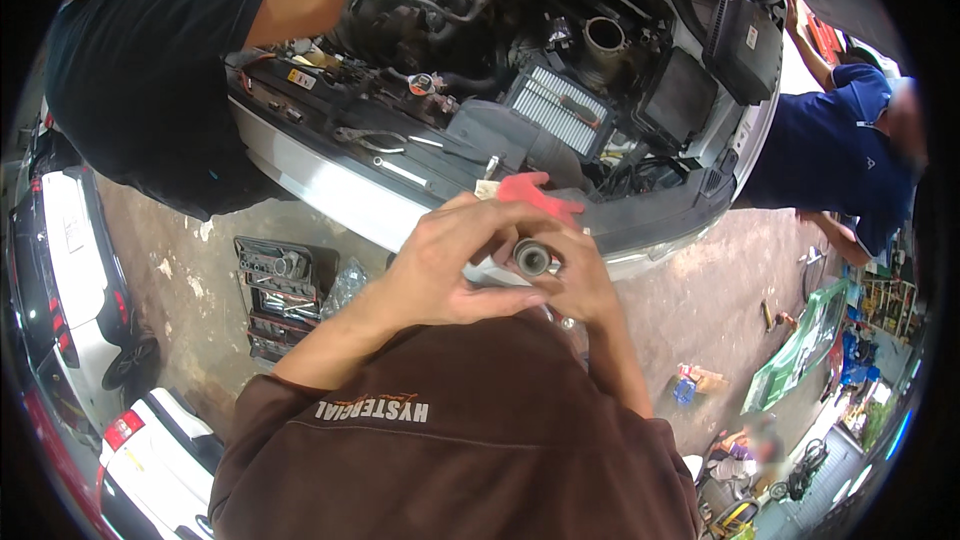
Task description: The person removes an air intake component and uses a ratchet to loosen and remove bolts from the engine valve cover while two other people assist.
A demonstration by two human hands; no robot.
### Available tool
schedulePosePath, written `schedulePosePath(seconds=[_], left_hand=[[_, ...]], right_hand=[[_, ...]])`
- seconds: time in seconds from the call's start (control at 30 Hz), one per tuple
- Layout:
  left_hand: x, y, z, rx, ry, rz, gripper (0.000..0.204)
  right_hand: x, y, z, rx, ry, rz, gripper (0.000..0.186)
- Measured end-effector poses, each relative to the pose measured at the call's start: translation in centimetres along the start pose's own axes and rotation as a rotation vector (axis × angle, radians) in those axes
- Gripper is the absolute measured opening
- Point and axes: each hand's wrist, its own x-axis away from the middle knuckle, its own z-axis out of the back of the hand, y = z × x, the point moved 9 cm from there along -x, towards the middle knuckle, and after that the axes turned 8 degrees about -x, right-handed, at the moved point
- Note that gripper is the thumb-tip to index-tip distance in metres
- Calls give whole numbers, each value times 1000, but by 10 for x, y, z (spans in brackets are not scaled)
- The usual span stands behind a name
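Above my brown shirt, both hands are raised in front of the car's front edge. My right hand (585, 282) is closed round a short metal cylinder (533, 257) with a round hollow end, like a socket; its exact kind is unclear. My left hand (440, 255) curves beside it, thumb spread away from the fingers. Its fingertips reach behind the cylinder, and whether they touch it is hidden. Just beyond my hands lies a red glove (540, 196) on the car's front edge. Small shiny metal (568, 322) shows below my right hand.
Pliers (370, 140) and a wrench (400, 172) lie along the open engine bay. A screwdriver (580, 110) rests on a pleated air filter (545, 125). People stand at the left (150, 90) and right (820, 150). An open toolbox (275, 295) sits on the floor.
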Motion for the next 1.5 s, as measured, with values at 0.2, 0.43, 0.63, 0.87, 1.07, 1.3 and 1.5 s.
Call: schedulePosePath(seconds=[0.2, 0.43, 0.63, 0.87, 1.07, 1.3, 1.5], left_hand=[[2, 11, 2, 198, -159, 35, 48], [10, 17, 3, 231, -176, 133, 33], [10, 17, 4, 309, -170, 163, 16], [24, -5, -12, 658, -188, 556, 34], [22, -2, -17, 814, -141, 500, 36], [8, 10, 8, 255, -140, 170, 30], [19, -7, -16, 987, -179, 462, 32]], right_hand=[[2, -15, 0, 84, -24, 147, 45], [5, -29, 3, 199, 64, 208, 44], [8, -36, 5, 309, 94, 225, 45], [6, -35, 4, 318, 117, 247, 40], [6, -30, 1, 232, 118, 204, 42], [7, -28, 4, 166, 20, 56, 35], [10, -5, -10, 6, -107, -50, 36]])
